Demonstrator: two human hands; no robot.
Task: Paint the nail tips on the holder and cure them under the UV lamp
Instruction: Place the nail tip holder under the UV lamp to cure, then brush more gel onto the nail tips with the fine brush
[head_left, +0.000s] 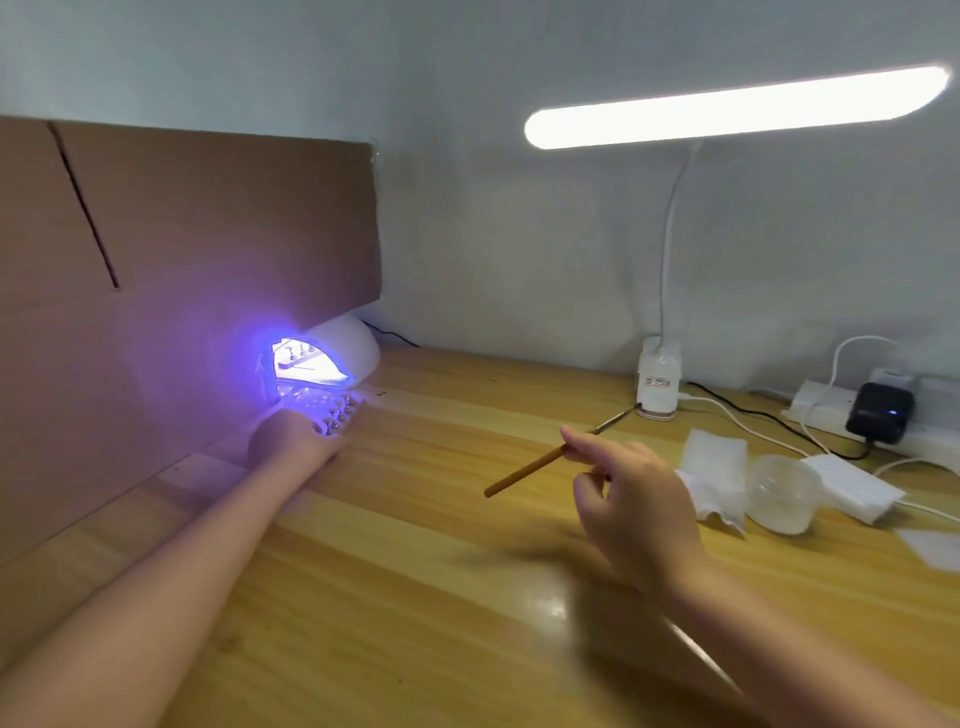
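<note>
Cardboard (182, 249) far left. Left hand (283, 434) at lit UV lamp (332, 353) mouth, on holder (337, 413) with nail tips; fingers hidden, grip cannot tell. Holder likely light, stiff; tips small, wet coat smudges, so take by base edge. Right hand (631, 499) pinches brush (558, 452) above tabletop (441, 545). Cup (782, 493) at right.

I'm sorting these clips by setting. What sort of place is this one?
Probably a home or small-workshop nail-art desk, not a salon: a wooden desk against a plain wall, a lit UV lamp, a clip-on desk light, and a makeshift cardboard screen.
</note>
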